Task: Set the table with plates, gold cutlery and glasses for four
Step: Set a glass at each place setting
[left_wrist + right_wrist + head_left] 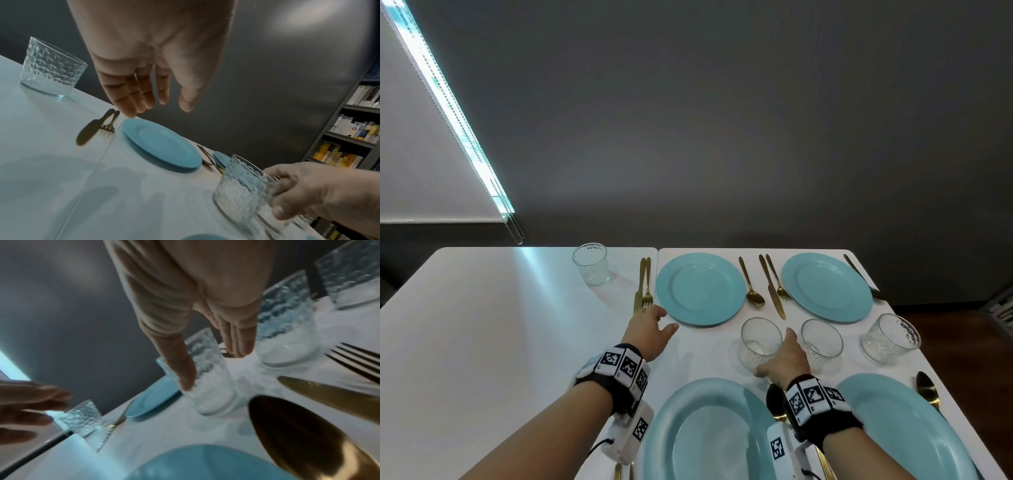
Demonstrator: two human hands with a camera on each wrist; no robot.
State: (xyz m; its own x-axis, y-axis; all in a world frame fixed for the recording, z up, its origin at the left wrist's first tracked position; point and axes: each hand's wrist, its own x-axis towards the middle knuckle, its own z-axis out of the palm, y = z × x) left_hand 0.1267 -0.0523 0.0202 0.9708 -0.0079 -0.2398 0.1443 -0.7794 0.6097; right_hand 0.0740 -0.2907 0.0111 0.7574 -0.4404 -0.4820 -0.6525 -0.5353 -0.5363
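The right hand [786, 359] holds a glass [760, 341] w/ thumb on one side and fingers on the other. The glass sits in the middle of the white worktop [482, 325], next to 2 more glasses [822, 342] and [890, 337]. I think these 3 got parked together there so each can go to its own plate after.

The left hand [650, 329] is wide, fingers loose, holding nothing. It hangs just above the worktop, near the edge of the far left plate [700, 289]. Maybe it waits to help, or it's ready to take the glass.

One glass [590, 263] is already in its spot, at the far left, past the gold knife and fork [642, 286]. So that place looks done.

All 4 blue plates are out: 2 far ones, incl. the far right plate [827, 287], and 2 near ones, the near left plate [709, 431] and near right plate [904, 428]. Gold cutlery lies beside the plates: a spoon [751, 287] and a knife and fork pair [774, 286] lie btwn the far plates. A dark gold spoon [304, 439] lies close under the right wrist.

My guess: plates and cutlery are done, 3 glasses are left to put out. Glass is slippy, so the hold should stay firm.
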